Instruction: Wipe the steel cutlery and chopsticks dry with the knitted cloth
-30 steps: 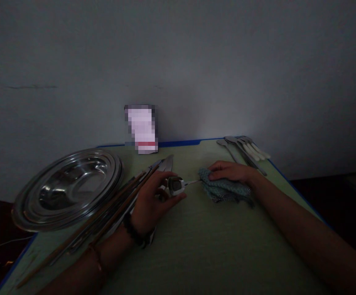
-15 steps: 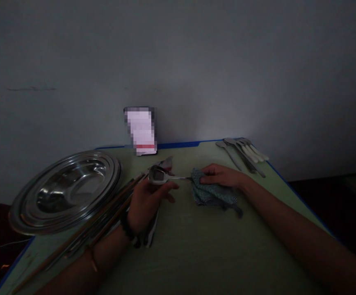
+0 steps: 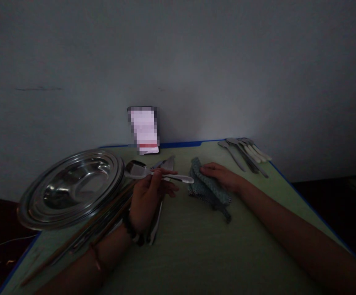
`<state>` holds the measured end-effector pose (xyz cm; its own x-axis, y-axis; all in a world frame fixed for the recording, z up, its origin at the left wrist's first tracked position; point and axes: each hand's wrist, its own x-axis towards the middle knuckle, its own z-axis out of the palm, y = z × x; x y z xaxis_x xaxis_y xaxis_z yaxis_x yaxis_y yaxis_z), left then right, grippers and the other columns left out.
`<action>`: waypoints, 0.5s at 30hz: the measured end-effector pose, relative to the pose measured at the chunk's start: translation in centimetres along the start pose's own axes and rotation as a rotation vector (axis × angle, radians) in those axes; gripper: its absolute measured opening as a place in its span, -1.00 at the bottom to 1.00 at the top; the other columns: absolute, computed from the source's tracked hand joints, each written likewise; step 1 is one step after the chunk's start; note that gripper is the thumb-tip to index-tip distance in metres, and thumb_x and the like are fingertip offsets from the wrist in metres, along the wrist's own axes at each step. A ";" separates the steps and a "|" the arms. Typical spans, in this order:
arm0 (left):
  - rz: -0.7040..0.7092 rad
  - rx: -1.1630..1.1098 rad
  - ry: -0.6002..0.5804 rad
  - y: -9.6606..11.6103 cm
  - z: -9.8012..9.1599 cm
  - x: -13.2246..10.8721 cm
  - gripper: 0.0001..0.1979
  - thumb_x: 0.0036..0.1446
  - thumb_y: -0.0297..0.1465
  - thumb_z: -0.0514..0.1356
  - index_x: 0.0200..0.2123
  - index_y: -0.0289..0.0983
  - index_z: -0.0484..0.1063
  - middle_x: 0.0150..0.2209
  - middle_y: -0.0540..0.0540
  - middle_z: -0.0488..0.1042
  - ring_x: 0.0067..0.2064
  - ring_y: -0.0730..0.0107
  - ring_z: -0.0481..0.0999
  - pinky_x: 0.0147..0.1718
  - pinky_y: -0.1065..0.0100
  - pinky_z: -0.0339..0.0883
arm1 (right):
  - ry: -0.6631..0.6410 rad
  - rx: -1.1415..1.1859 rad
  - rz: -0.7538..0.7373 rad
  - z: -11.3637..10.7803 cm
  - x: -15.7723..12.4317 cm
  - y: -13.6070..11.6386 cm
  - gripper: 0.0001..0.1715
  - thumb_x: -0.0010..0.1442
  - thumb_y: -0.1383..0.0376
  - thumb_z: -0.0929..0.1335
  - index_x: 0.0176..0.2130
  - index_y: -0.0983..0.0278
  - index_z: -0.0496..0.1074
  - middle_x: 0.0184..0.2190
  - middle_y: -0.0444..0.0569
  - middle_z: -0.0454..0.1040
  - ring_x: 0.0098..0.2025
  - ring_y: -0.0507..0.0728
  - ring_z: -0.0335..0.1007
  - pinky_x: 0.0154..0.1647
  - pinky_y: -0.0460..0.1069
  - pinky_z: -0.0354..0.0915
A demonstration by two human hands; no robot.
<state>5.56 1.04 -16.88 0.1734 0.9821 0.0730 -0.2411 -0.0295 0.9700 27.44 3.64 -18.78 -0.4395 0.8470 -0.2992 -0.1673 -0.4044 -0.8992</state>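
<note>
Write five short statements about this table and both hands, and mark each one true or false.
1. The left hand holds a shiny metal spoon. True.
2. The right hand rests on a crumpled blue-green cloth. True.
3. The stack of round steel plates lies right of the cloth. False: it lies at the left edge.
4. The spoon's bowl points towards the cloth. False: its handle does; the bowl points towards the plates.
5. A group of spoons lies at the far right corner of the pale green table. True.

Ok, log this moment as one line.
left hand: holds spoon | right hand: rests on cloth | steel plates: left | spare spoons: far right
</note>
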 end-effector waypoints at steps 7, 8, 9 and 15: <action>-0.076 0.132 -0.087 0.4 0.1 -0.6 -0.74 0.14 -0.22 0.11 -0.36 -0.31 0.40 -0.53 0.01 0.50 -0.73 0.62 0.30 -0.75 0.56 0.16 | 0.154 0.403 -0.189 0.3 1.3 -0.5 -0.71 0.14 0.11 0.28 -0.33 0.26 0.44 -0.40 -0.08 0.54 -0.22 0.10 0.46 -0.12 0.01 0.34; -0.106 0.189 -0.143 0.5 0.2 -0.7 -0.74 0.15 -0.22 0.10 -0.36 -0.31 0.40 -0.55 0.02 0.49 -0.72 0.61 0.31 -0.75 0.56 0.16 | 0.146 0.437 -0.204 0.3 1.4 -0.6 -0.69 0.17 0.09 0.25 -0.31 0.24 0.44 -0.38 -0.08 0.55 -0.18 0.10 0.45 -0.09 0.02 0.32; -0.134 0.255 -0.201 0.5 0.2 -0.8 -0.74 0.15 -0.22 0.09 -0.36 -0.31 0.41 -0.57 0.02 0.48 -0.71 0.59 0.32 -0.74 0.57 0.16 | 0.135 0.461 -0.209 0.4 1.4 -0.6 -0.66 0.19 0.08 0.22 -0.29 0.24 0.43 -0.36 -0.08 0.55 -0.15 0.10 0.43 -0.07 0.03 0.31; -0.138 0.634 -0.441 0.5 0.4 -1.1 -0.72 0.20 -0.26 0.03 -0.36 -0.29 0.44 -0.61 0.05 0.46 -0.63 0.56 0.34 -0.65 0.56 0.16 | 0.139 0.448 -0.238 1.4 1.5 -0.3 -0.59 0.14 0.00 0.21 -0.22 0.20 0.41 -0.26 -0.06 0.53 -0.08 0.15 0.38 -0.04 0.08 0.30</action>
<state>5.63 -0.09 -16.36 0.5571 0.8243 -0.1010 0.3787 -0.1438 0.9143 25.54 4.57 -18.53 -0.2274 0.9588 -0.1701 -0.6225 -0.2775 -0.7318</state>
